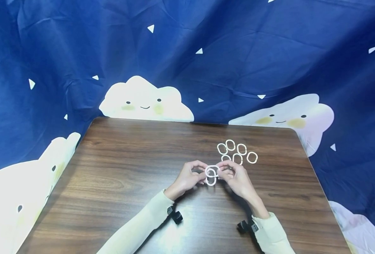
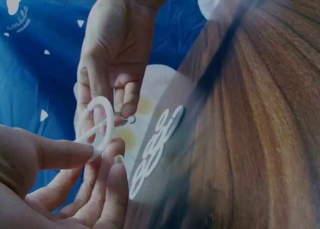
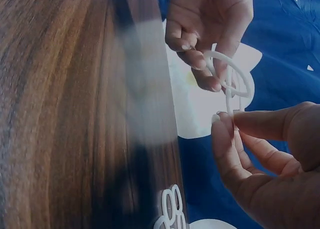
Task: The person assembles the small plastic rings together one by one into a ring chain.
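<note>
Together, left hand (image 1: 187,176) and right hand (image 1: 238,178) pinch white rings (image 1: 210,176) over a wood-grain table (image 1: 120,180) before blue cloth (image 1: 231,70).

**Head view was bright, wrist views dim**

Glare sat on the worktop (image 1: 127,155) between the sleeves (image 1: 136,225); soft shadows ran beside them. Cloud prints (image 1: 146,95) were nearly blown out. Wrist views ran bluish: pale haze veiled the worktop in the right one, rings (image 2: 173,123) looked fuzzy in the left.

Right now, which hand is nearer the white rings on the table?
Right: the right hand is just in front of those rings; the left hand is farther leftward.
</note>
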`<state>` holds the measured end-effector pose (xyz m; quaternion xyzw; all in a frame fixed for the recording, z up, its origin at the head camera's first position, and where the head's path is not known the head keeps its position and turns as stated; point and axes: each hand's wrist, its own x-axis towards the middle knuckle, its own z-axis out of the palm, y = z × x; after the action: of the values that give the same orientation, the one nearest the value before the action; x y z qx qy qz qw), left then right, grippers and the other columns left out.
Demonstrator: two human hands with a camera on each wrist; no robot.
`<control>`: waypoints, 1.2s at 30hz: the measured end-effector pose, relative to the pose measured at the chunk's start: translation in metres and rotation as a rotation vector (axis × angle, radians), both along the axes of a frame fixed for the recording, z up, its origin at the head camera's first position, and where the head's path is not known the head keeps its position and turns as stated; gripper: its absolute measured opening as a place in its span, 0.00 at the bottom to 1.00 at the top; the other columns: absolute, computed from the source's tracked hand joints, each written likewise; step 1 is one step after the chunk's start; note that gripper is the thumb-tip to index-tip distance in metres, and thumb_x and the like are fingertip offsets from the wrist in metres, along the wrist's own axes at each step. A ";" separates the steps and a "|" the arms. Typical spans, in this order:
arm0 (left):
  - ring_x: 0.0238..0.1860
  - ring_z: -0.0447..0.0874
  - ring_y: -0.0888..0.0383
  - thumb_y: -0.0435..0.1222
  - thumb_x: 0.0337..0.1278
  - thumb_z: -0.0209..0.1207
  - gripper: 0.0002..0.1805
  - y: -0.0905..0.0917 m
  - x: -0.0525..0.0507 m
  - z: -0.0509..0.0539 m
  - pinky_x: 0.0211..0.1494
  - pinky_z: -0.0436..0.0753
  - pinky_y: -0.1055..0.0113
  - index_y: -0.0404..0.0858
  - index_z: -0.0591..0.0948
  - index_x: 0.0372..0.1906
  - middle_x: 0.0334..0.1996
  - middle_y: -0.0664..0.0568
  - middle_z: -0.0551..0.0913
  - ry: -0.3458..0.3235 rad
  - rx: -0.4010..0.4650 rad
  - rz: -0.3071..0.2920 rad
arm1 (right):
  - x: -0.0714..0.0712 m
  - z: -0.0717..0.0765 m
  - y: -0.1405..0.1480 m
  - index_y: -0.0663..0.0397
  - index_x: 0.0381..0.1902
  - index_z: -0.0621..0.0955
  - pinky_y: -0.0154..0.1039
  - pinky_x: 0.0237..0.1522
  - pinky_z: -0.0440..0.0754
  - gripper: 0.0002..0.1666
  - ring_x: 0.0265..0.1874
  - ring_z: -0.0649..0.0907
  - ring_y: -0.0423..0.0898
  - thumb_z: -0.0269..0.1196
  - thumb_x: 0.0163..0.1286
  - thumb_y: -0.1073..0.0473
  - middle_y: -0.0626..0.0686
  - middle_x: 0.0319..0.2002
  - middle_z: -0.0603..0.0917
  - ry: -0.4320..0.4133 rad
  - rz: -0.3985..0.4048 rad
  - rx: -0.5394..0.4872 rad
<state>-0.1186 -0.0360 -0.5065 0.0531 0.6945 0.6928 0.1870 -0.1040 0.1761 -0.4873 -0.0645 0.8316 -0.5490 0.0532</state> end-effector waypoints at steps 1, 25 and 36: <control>0.25 0.86 0.64 0.25 0.63 0.65 0.14 -0.001 0.000 0.000 0.36 0.91 0.65 0.29 0.84 0.53 0.43 0.36 0.88 0.003 -0.008 -0.004 | 0.000 0.000 0.000 0.62 0.51 0.84 0.25 0.37 0.84 0.13 0.33 0.85 0.35 0.68 0.69 0.69 0.63 0.41 0.89 0.004 0.003 -0.004; 0.23 0.84 0.45 0.29 0.65 0.66 0.09 -0.018 0.010 -0.005 0.18 0.80 0.68 0.33 0.87 0.48 0.36 0.36 0.90 0.166 -0.248 -0.075 | 0.001 0.005 -0.005 0.65 0.52 0.84 0.32 0.40 0.89 0.11 0.34 0.88 0.42 0.64 0.74 0.66 0.69 0.41 0.86 0.018 0.108 -0.074; 0.34 0.89 0.32 0.33 0.70 0.63 0.09 -0.019 0.009 0.001 0.32 0.90 0.45 0.36 0.89 0.48 0.39 0.36 0.92 0.195 -0.229 -0.023 | 0.002 0.005 -0.005 0.63 0.51 0.85 0.37 0.40 0.90 0.11 0.32 0.87 0.38 0.64 0.75 0.66 0.65 0.39 0.88 0.032 0.105 -0.032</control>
<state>-0.1096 -0.0548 -0.5051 0.1061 0.7833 0.5983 0.1314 -0.1017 0.1714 -0.4824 -0.1175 0.8188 -0.5578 0.0675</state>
